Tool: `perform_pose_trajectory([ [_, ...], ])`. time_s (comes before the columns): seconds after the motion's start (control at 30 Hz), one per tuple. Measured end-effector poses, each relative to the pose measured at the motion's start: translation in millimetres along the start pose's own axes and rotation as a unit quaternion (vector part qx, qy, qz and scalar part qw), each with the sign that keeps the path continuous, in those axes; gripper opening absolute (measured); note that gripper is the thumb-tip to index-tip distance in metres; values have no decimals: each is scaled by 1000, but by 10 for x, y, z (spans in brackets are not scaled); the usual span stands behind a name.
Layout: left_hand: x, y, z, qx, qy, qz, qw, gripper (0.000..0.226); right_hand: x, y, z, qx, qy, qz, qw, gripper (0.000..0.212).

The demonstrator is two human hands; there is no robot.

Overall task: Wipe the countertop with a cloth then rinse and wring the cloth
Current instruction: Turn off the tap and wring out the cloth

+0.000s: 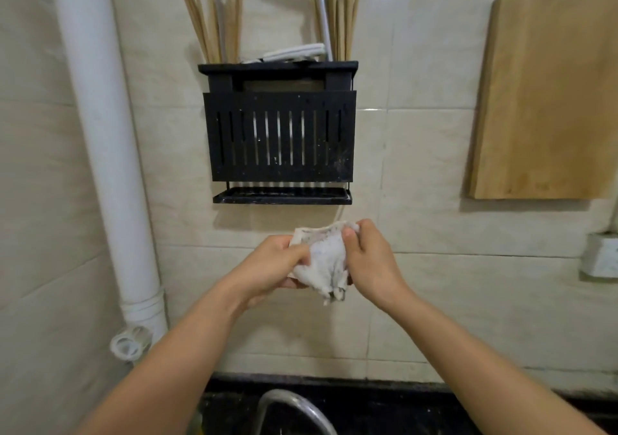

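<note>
A white, slightly stained cloth (326, 260) is bunched between both hands, held up in front of the tiled wall, just below a black rack. My left hand (272, 264) grips its left side, thumb over the fabric. My right hand (369, 257) pinches its upper right corner and side. A twisted tail of cloth hangs down below the hands. The dark countertop (384, 401) shows only as a strip at the bottom of the view.
A black wall-mounted utensil rack (279, 133) holds chopsticks above the hands. A white drain pipe (107, 153) runs down the left. A wooden cutting board (541, 96) hangs at right, above a wall socket (600, 255). A metal faucet (294, 408) arches at the bottom centre.
</note>
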State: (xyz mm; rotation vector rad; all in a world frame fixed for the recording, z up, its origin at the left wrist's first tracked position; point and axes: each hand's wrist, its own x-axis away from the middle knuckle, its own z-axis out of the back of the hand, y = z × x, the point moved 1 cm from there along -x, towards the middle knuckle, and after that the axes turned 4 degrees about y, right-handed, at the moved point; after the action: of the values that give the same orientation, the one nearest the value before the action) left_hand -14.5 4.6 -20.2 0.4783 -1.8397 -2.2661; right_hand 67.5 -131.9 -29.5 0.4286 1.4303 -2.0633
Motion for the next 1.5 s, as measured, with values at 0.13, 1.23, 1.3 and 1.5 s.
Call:
perform_pose_trajectory([
  [0.13,11,24,33,122,9,16,992,19,-109,-118,184,-170,-155,-42,972,7],
  [1.23,-484,239,252,-93,222,-187,952,12,-770,-67,203,-201,-18,-130,971,12],
  [1.3,-568,253,255,-150,251,-214,932,17,-842,-41,162,-213,0,-133,968,10],
  [1.5,-738,70,209,-339,208,-201,895,37,-992,109,9,-216,15,-174,961,9],
])
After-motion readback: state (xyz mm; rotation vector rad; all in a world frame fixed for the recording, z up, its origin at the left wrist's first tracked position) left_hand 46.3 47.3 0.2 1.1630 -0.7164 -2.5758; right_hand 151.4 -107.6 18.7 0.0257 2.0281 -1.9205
